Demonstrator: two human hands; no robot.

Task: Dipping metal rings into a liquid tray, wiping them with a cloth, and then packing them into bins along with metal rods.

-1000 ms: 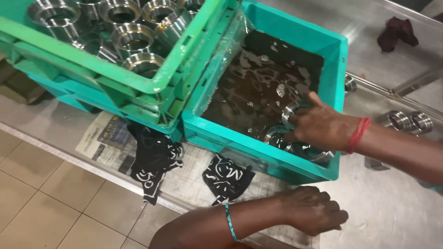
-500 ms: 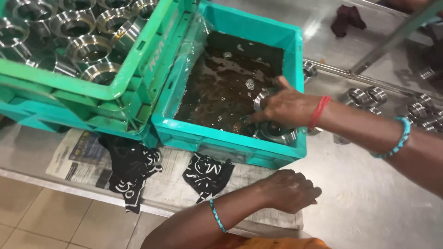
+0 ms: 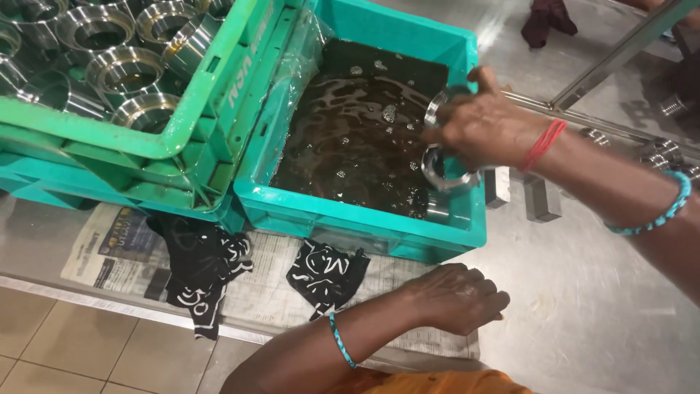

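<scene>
A teal plastic crate (image 3: 364,226) lined with clear film holds dark brown oily liquid (image 3: 350,138). My right hand (image 3: 488,128), with a red thread at the wrist, is over the crate's right side and grips shiny metal rings (image 3: 443,175) just above the liquid. Fingers curled and holding nothing, my left hand (image 3: 456,295) rests on the steel table in front of the crate, at the edge of a newspaper (image 3: 109,248). A teal bracelet is on that wrist.
A green crate (image 3: 182,138) with several shiny metal rings (image 3: 117,69) sits stacked on a teal crate at the left. Black printed cloths (image 3: 200,266) (image 3: 324,273) lie on the newspaper. Metal blocks (image 3: 543,201), more rings (image 3: 660,153), a steel rail (image 3: 620,51) and a dark red rag (image 3: 547,18) are at the right.
My right hand has come up out of the liquid with metal rings and moved toward the crate's right rim. My left hand has stayed resting on the table.
</scene>
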